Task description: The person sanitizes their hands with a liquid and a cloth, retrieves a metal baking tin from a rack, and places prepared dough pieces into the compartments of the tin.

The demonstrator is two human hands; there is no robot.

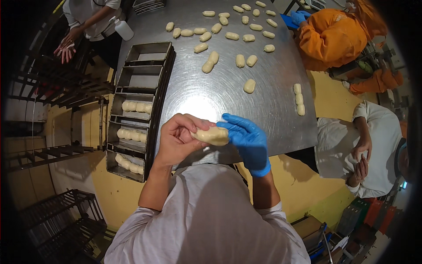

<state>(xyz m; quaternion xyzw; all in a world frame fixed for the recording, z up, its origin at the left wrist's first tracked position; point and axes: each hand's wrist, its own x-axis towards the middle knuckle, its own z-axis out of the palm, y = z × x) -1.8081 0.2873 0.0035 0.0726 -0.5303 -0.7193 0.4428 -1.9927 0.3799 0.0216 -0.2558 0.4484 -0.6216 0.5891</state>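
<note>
Dough piece [213,136] sat pinched in left hand [176,135]; gloved right hand [250,143] uncurled beside it, contact unclear; light grip seemed best.

The left fingers [187,122] partly hide the dough piece [213,137].

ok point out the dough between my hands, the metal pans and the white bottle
dough [211,136]: head view, middle of its upper surface
metal pans [138,78]: head view, inside the second compartment from the top
white bottle [125,31]: head view, its body
</note>
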